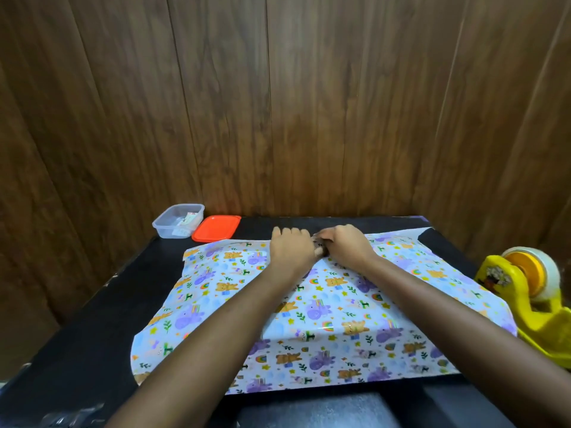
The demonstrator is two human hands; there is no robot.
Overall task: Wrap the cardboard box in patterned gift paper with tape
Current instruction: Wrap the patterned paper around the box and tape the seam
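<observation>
Patterned gift paper [324, 316] with bears, purple animals and rainbows lies spread over the black table [92, 304]. It humps up in the middle as if draped over the cardboard box, which is hidden beneath it. My left hand [289, 245] lies flat, fingers down, at the paper's far edge. My right hand [344, 244] is beside it, its fingers curled and pinching the paper's far edge. The two hands touch at the thumbs. A yellow tape dispenser [531, 301] with a roll of clear tape stands at the right edge.
A clear plastic container [179, 220] with small items inside sits at the back left, its orange lid [216, 227] lying beside it. A wooden panel wall [278, 103] rises right behind the table. Crumpled clear plastic [71, 417] lies at the near left corner.
</observation>
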